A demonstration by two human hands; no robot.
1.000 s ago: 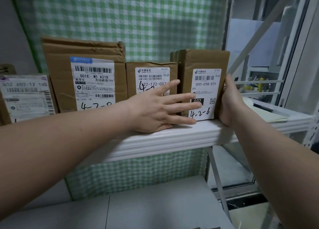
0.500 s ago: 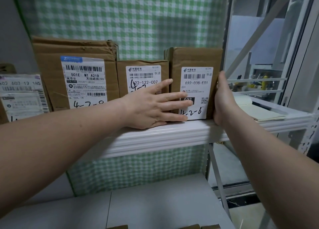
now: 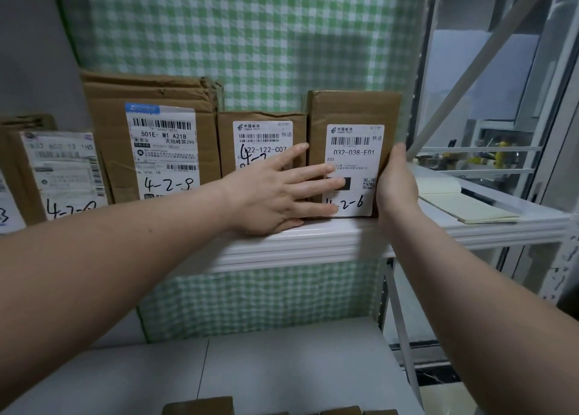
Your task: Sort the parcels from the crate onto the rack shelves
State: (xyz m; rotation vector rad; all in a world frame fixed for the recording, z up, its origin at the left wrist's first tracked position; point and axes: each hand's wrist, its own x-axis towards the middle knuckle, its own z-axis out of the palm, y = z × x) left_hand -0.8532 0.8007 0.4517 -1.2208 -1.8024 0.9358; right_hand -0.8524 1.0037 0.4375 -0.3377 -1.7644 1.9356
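A brown cardboard parcel (image 3: 354,109) with a white label marked 4-2-6 stands upright at the right end of a row on the white rack shelf (image 3: 316,242). My right hand (image 3: 396,184) grips its right edge, thumb on the front. My left hand (image 3: 279,192) lies flat with straight fingers across the parcel's front and the smaller parcel (image 3: 261,132) to its left. Further left stand a large parcel (image 3: 150,139) marked 4-2-8 and another labelled parcel (image 3: 59,173).
A green checked cloth (image 3: 250,38) backs the rack. A slanted white brace (image 3: 470,67) and upright post stand just right of the parcel. Flat pale sheets (image 3: 466,208) lie on the shelf's right end. A lower shelf (image 3: 282,367) sits below, with box tops (image 3: 200,407) at the bottom edge.
The view has shifted slightly. Both hands stay on the 4-2-6 parcel, which sits tight against the smaller parcel beside it.
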